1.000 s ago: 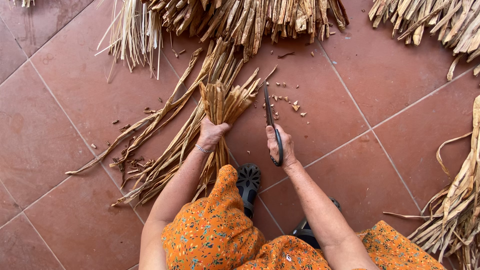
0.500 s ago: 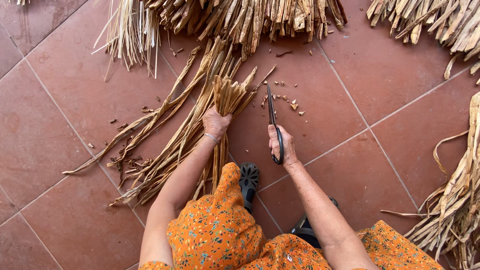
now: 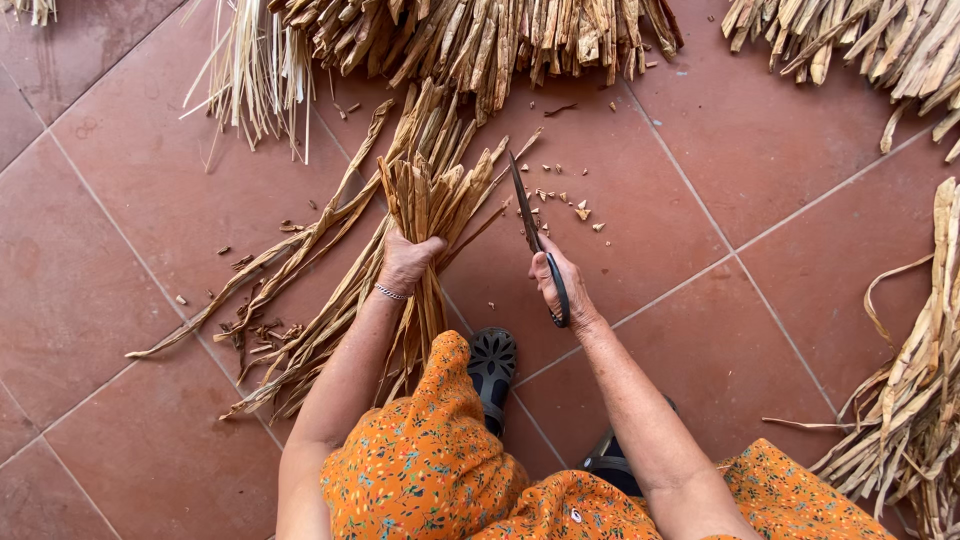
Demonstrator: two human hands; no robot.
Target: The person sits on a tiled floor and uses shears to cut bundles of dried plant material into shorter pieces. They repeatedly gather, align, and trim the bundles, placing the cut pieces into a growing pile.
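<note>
My left hand grips a bundle of dried tan leaf strips, holding it upright with the cut tops fanning out above my fist. My right hand holds a pair of black-handled scissors, blades pointing up and away, just right of the bundle's tops and apart from them. Small cut scraps lie on the floor beyond the blades. More loose strips trail down and to the left below my left hand.
Piles of dried leaves lie along the top, the top right and the right edge. A pale straw bunch lies at upper left. My black sandals rest on the red tiled floor.
My left hand has lifted the bundle slightly and drawn it nearer the scissors. The right hand with the scissors has barely moved.
</note>
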